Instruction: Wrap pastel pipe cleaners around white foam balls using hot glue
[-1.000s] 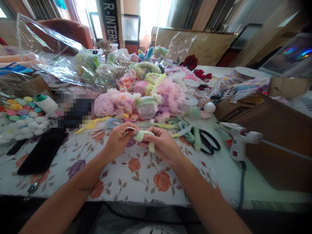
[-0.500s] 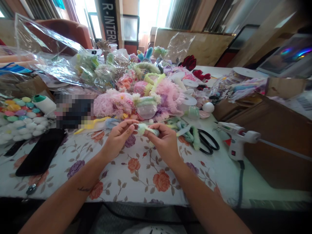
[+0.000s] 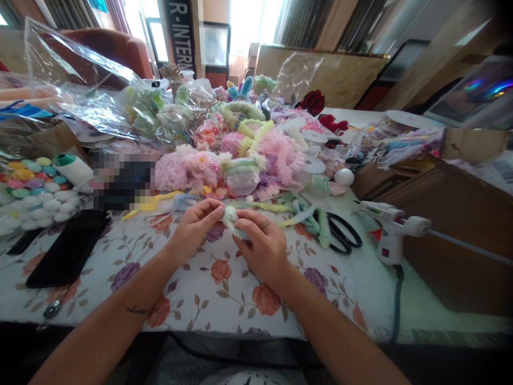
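Note:
Between my two hands is a small fluffy piece in pale green and white [image 3: 230,215], held just above the flowered tablecloth [image 3: 188,299]. My left hand [image 3: 200,222] pinches its left end between thumb and fingertips. On the other side, my right hand [image 3: 262,238] grips it with thumb and fingers, a ring showing on one finger. Much of the piece is covered by my fingers, so its exact kind cannot be made out. Just beyond my right hand lie pale green, blue and yellow fuzzy strips [image 3: 306,211], beside black-handled scissors [image 3: 344,233].
A white glue gun [image 3: 387,224] stands at the right, by a brown cardboard box [image 3: 460,230]. Pastel trims and plastic-wrapped pieces [image 3: 240,139] are heaped at the back. To the left are a black phone [image 3: 66,251] and a bag of coloured pompoms [image 3: 44,198].
My right hand has turned and moved slightly down and left, closer to my left fingertips. The fluffy piece has tilted, and the beaded end seen earlier at my left fingers is now hidden.

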`<state>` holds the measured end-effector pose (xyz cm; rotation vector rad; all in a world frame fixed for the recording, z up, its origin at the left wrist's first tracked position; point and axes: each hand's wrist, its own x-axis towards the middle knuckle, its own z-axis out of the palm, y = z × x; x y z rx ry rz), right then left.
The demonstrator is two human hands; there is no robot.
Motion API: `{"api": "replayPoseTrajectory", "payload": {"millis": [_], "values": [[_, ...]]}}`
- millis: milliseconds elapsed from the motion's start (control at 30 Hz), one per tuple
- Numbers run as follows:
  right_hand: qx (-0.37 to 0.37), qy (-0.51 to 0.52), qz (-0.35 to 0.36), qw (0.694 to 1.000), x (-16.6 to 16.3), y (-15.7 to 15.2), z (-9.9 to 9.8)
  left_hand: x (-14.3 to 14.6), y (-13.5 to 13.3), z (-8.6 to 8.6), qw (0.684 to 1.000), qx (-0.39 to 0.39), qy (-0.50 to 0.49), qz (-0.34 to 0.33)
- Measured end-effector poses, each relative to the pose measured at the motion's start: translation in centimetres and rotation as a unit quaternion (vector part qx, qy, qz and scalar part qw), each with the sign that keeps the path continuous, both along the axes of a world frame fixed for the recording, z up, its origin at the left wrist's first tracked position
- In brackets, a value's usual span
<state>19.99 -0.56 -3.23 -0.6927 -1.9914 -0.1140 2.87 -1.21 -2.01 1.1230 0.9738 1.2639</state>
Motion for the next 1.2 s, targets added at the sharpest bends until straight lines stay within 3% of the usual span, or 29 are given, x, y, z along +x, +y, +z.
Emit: {"api": "replayPoseTrajectory", "payload": {"millis": [333,600,833,1033,1200], "values": [[0.013,-0.072,-0.007,0.997,0.03,0.01,-0.17,0.07,-0.29,0.28,0.986,0.088,0.142,0.017],[-0.001,-0.078,-0.001,0.997,-0.01,0.02,-0.41,0.07,-0.42,0.23,0.947,0.141,0.271,0.095],[0.001,-0.064,0.006,0.998,0.04,0.16,-0.23,0.12,-0.33,0.46,0.961,0.101,0.233,0.110],[0.030,-0.076,0.003,0.997,-0.22,0.06,-0.07,0.05,-0.16,0.51,0.986,0.053,0.158,-0.001],[0.028,-0.075,-0.012,0.997,-0.14,0.15,-0.22,0.08,-0.12,0.21,0.986,0.051,0.155,0.028]]}}
